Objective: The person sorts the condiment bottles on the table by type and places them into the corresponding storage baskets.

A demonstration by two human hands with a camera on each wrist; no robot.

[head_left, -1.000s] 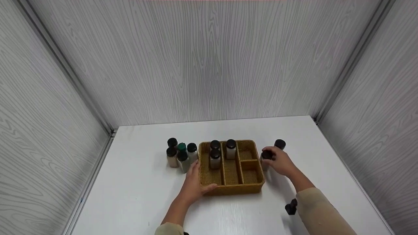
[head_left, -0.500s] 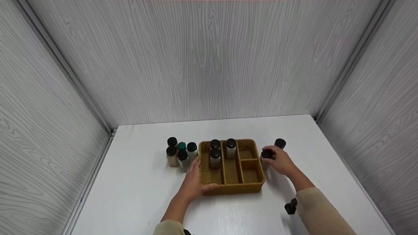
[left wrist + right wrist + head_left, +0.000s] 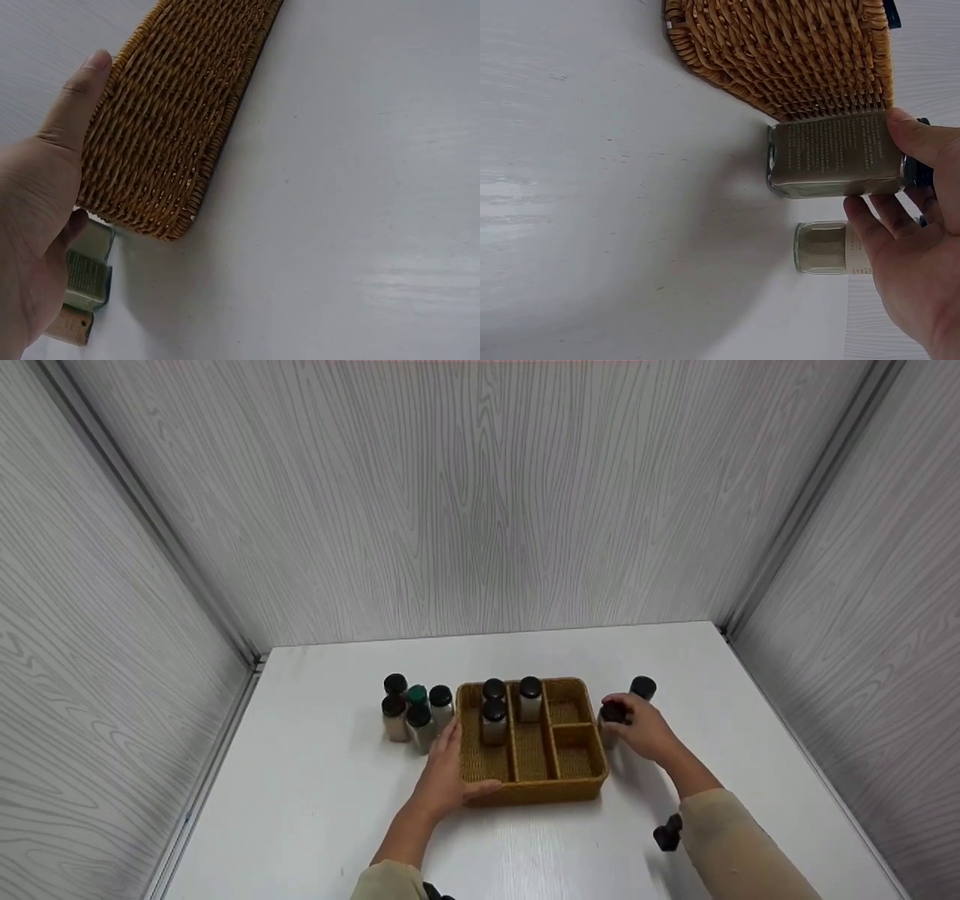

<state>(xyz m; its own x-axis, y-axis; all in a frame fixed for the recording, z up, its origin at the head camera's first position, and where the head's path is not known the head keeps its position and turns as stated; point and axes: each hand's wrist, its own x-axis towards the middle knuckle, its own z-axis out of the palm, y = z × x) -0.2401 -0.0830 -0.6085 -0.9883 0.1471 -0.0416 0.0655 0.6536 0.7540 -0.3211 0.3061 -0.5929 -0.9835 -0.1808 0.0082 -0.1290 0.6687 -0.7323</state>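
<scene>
A brown wicker basket (image 3: 536, 791) with divided compartments sits on the white table. My left hand (image 3: 441, 776) rests around its front left corner, straight fingers along the left side and thumb on the front wall, as the left wrist view also shows. Just right of the basket, my right hand (image 3: 643, 731) pinches a black-capped spice bottle (image 3: 832, 156) near its neck. This bottle stands upright against or very close to the basket's wall, filled with greyish-brown powder. Two black-capped bottles (image 3: 493, 727) stand in the left compartment. Another bottle (image 3: 530, 705) occupies the middle one.
Several bottles (image 3: 395, 726) cluster left of the basket, one with a green cap (image 3: 417, 694). Behind the right hand stands another black-capped bottle (image 3: 821, 247). Pale wood-grain panels (image 3: 465, 510) enclose the table's back and sides.
</scene>
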